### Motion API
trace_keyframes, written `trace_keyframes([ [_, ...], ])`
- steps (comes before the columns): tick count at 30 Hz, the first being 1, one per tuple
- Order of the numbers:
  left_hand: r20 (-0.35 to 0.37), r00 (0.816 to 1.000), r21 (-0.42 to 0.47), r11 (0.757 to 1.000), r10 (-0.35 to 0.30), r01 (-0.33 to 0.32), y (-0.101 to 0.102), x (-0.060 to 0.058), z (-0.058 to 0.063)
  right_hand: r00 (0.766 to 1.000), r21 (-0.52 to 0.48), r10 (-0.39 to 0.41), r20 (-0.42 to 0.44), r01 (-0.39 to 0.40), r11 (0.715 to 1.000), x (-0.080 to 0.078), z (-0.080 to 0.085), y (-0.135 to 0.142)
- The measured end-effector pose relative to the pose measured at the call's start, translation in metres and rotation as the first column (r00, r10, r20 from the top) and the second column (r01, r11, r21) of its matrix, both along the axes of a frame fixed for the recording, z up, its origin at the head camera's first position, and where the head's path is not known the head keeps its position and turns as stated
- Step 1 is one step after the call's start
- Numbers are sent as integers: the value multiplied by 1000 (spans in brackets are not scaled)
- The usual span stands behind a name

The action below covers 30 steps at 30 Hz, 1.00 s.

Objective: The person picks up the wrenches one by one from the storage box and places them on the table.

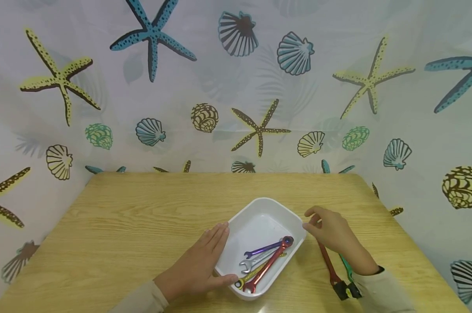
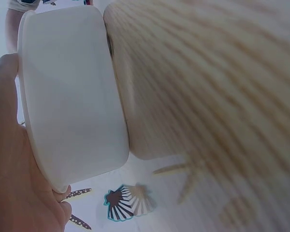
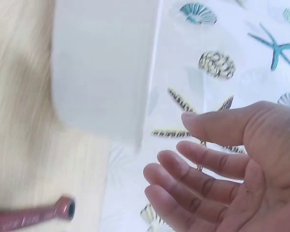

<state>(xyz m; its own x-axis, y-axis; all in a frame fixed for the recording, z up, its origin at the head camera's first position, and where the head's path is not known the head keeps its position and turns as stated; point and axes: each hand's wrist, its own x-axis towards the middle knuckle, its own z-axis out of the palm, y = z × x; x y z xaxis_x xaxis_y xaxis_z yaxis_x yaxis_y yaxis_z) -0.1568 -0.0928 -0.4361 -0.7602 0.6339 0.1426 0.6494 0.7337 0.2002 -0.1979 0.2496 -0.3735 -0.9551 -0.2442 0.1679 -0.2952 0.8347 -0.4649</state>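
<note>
The left hand (image 1: pixel 198 265) rests straight-fingered along the left rim of the white bin (image 1: pixel 255 217) of wrenches (image 1: pixel 269 264), near-middle on the surface (image 1: pixel 142 208); the right hand (image 1: pixel 330 228), empty, loosely bent, hovers just right of it.

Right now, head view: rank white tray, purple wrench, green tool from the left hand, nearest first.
1. White tray: left hand touches its left side.
2. Purple wrench: inside the tray.
3. Green tool: on the table, right of the tray.
</note>
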Motion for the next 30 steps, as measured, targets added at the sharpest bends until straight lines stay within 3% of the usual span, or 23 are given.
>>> trace_keyframes([
  [6,-19,1000,16,1000,-6,6,-1,-1,-2,991,-24,133,11,-133,991,-3,2,-39],
  [14,-28,1000,5,1000,1,-1,0,-2,-3,953,15,295,74,-297,955,-12,-17,-72],
  [24,-34,999,16,1000,-6,6,-1,0,-1,922,67,316,224,-338,939,-18,-38,-89],
  [30,-17,1000,15,1000,3,-3,-1,1,0,914,111,336,229,-368,923,-23,-45,-91],
])
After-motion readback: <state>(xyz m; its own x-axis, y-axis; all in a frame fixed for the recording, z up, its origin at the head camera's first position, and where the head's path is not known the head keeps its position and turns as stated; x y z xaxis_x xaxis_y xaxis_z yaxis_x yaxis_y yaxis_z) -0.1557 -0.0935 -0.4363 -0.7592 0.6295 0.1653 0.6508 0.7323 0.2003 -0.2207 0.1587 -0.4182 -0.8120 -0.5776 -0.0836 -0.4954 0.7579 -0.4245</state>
